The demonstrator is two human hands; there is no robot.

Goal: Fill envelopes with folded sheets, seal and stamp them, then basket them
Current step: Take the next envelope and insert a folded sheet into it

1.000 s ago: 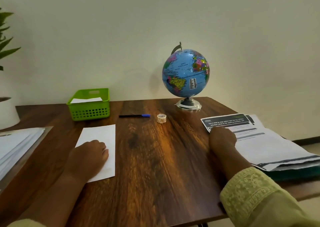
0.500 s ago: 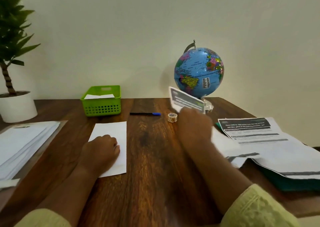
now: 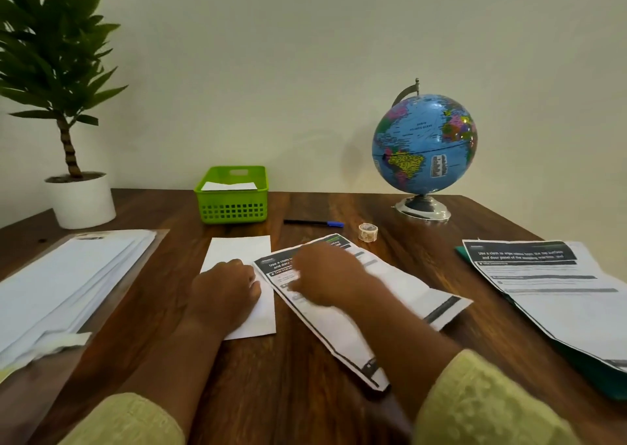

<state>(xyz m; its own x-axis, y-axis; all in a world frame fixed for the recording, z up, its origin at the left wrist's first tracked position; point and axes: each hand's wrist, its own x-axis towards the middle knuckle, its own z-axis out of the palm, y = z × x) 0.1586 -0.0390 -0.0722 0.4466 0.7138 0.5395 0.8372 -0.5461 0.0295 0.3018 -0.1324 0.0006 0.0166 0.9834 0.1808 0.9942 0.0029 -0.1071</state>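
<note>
A white envelope point(image 3: 237, 251) lies flat on the wooden table point(image 3: 271, 393), and my left hand point(image 3: 224, 292) rests on its near half, fingers curled, pressing it down. Just right of it a printed sheet point(image 3: 407, 295) lies slanted on the table, its top left corner overlapping the envelope's edge. My right hand point(image 3: 329, 275), blurred, sits on the sheet's upper part and holds it. The green basket point(image 3: 234, 207) stands at the back with one white envelope point(image 3: 229, 186) in it. A small roll of stamps point(image 3: 368, 231) lies beyond the sheet.
A stack of white envelopes point(image 3: 68, 281) lies on the left in a clear sleeve. More printed sheets point(image 3: 549, 292) sit on a teal folder at the right. A blue-capped pen point(image 3: 312, 222), a globe point(image 3: 424, 146) and a potted plant point(image 3: 81, 200) stand along the back.
My right hand lifted one printed sheet off the right stack, carried it leftward and set it down beside the envelope. My left hand stayed on the envelope. The view turned left.
</note>
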